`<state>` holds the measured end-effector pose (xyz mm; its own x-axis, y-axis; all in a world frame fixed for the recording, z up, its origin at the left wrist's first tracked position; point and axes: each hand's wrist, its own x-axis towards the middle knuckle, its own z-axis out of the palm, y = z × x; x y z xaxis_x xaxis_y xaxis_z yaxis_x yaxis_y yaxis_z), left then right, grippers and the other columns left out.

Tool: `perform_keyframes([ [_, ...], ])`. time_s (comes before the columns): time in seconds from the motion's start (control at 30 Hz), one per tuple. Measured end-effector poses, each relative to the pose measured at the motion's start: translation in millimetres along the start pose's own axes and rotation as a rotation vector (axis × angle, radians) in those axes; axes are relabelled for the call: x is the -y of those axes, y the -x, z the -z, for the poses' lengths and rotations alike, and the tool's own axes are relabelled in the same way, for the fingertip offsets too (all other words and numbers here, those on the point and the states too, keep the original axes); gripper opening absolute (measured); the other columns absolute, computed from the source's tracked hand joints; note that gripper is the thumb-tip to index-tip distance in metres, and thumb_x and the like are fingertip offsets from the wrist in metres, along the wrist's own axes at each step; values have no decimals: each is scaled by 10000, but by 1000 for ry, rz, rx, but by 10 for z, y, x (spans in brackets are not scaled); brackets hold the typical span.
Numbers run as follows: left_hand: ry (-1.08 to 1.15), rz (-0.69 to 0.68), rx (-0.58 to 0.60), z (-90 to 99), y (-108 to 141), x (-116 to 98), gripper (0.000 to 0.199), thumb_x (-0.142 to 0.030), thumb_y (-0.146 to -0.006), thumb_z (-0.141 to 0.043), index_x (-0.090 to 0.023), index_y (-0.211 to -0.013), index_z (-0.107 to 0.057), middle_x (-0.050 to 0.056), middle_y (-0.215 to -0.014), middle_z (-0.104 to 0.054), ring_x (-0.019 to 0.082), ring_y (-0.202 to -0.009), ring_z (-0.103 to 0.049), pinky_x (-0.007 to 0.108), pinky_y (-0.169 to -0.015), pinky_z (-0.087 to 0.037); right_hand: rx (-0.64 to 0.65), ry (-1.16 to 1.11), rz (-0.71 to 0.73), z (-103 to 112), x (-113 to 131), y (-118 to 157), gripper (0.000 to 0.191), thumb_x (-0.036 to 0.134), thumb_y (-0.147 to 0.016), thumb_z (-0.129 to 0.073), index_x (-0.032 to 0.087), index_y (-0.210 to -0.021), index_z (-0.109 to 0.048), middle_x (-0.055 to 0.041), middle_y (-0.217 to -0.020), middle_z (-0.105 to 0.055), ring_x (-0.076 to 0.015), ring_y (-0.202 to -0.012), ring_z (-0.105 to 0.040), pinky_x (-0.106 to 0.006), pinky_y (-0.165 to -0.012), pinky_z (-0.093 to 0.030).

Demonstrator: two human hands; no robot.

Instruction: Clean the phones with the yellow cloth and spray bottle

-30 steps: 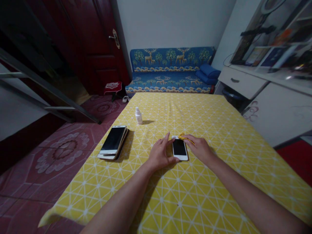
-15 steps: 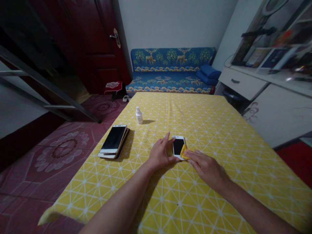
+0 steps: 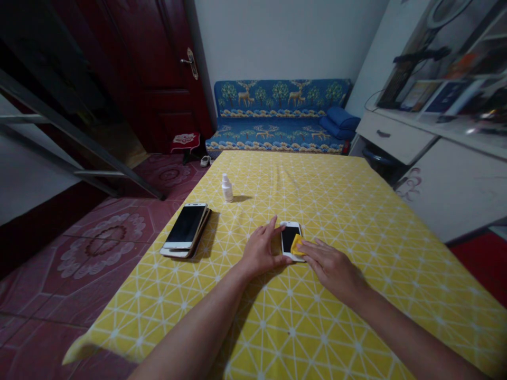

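The white smartphone (image 3: pixel 291 240) lies face up near the middle of the surface (image 3: pixel 356 211), a little left of centre and closer to the near edge than the far one. On my feed, its dark screen is mostly uncovered, with a small yellow cloth (image 3: pixel 297 245) resting on the lower part of the glass. That cloth is the change I'm watching: it has shifted from the phone's top edge down onto the lower screen, so the upper glass now shows clearly.

My view has the hands apart, one on each side of the phone, and not clamped together. The left hand (image 3: pixel 262 250) sits open beside the phone's left edge, its thumb reaching the lower corner. The right hand (image 3: pixel 332 269) comes in from the lower right, with its fingertips (image 3: pixel 307 245) at the cloth; I cannot tell whether they pinch it or only press on it.

Further left, near the surface's left edge, a black-screened phone (image 3: pixel 184 224) lies on a second phone (image 3: pixel 173 253), the pair stacked and well apart from the hands. Beyond them, toward the far edge, a small white bottle (image 3: pixel 227 189) stands upright.
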<state>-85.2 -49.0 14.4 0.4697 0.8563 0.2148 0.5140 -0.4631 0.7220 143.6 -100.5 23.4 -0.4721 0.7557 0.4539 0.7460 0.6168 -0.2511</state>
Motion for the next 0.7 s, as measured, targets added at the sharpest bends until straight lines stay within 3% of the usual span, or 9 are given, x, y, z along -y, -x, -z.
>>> perform_keyframes([
  [0.2, 3, -13, 28, 0, -7, 20, 1221, -522, -672, -822, -276, -1582, -46, 103, -1452, -545, 337, -1410, -391, 583, -1157, -251, -38, 31, -70, -92, -138, -364, 348, 132, -926, -476, 254, -1132, -728, -54, -1124, -755, -237, -1063, -703, -465, -986, -558],
  [0.4, -10, -15, 16, -13, -6, 41, 1243, -537, -656, -828, -266, -1581, -43, 112, -1440, -555, 338, -1406, -396, 583, -1146, -271, 20, 108, -169, -159, -236, -626, 312, 167, -947, -467, 219, -1112, -727, -67, -1061, -766, -237, -959, -723, -389, -841, -600],
  [0.53, -18, 2, 7, -18, -8, 47, 1257, -540, -641, -834, -261, -1582, -49, 126, -1458, -534, 344, -1400, -406, 580, -1138, -286, 3, 58, -155, -194, -233, -600, 331, 145, -931, -475, 243, -1121, -728, -63, -1116, -755, -235, -1021, -714, -406, -898, -589],
  [0.7, -35, -11, 33, -10, -11, 34, 1146, -561, -683, -795, -271, -1576, -137, 131, -1525, -449, 348, -1421, -378, 581, -1151, -264, 15, -17, -96, -149, -111, -370, 334, 122, -919, -484, 218, -1140, -714, -91, -1197, -725, -252, -1135, -675, -433, -977, -565],
])
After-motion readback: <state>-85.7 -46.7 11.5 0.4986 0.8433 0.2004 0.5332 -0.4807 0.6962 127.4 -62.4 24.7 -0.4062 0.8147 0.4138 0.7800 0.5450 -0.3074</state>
